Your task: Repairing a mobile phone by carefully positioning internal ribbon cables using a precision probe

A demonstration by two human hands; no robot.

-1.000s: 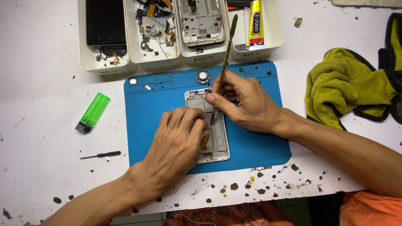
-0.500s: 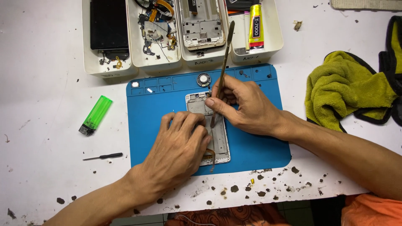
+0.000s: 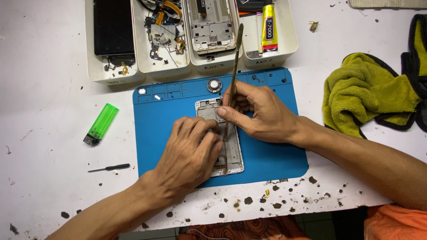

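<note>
- White desk (image 3: 44,89), chipped and speckled with dark flecks along its near edge (image 3: 249,202), carries everything within arm's reach
- left hand (image 3: 191,153) lies flat over the lower part of the phone frame (image 3: 233,153), its fingers spread and pressing down rather than gripping, apparently to keep the frame from sliding
- phone frame lies lengthwise at the middle of the blue silicone work mat (image 3: 271,155), a soft surface that would keep it from skidding on the desk
- right hand (image 3: 262,113) pinches a thin metal pry tool (image 3: 235,62) between thumb and forefinger, the fingers closed on its shaft, the tip angled down onto the frame's right edge
- small black screwdriver (image 3: 111,167) and green lighter (image 3: 101,124) lie left of the mat, apart from the hands
- round speaker part (image 3: 214,85) sits in a slot of the mat's far edge
- yellow-green cloth (image 3: 369,100) is bunched to the right
- white trays (image 3: 111,73) at the far side keep the dark screen panel (image 3: 113,26), loose parts, another phone chassis (image 3: 211,26) and a yellow glue tube (image 3: 268,26) separate
</note>
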